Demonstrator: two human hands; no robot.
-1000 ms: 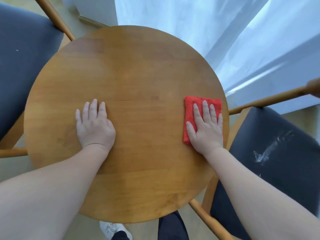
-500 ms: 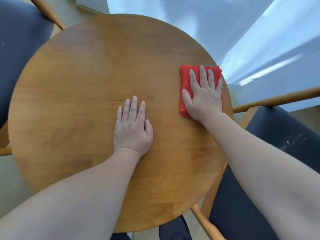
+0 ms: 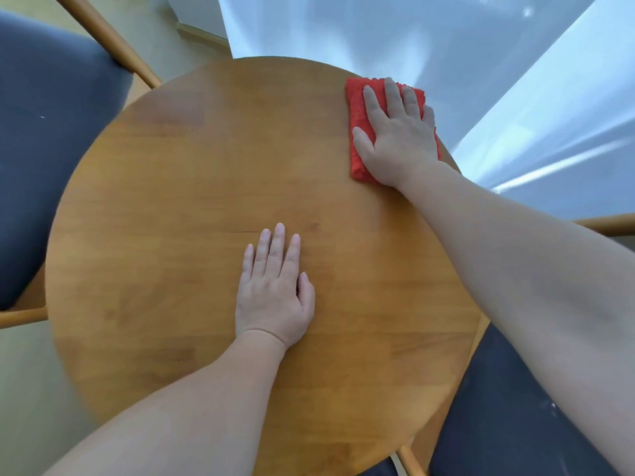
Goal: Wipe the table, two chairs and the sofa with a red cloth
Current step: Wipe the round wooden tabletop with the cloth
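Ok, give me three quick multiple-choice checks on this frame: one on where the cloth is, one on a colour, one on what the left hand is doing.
1. Where on the table is the red cloth?
A. by the far right edge
B. at the centre
C. by the near left edge

2. What colour is the chair seat on the left?
A. white
B. dark blue-grey
C. green

3. How is the left hand?
A. gripping the cloth
B. clenched in a fist
C. flat on bare wood, fingers straight

Answers:
1 A: the cloth lies under the right hand, close to the far right rim.
2 B: the seat is dark blue-grey.
3 C: the palm lies on the tabletop, apart from the cloth.
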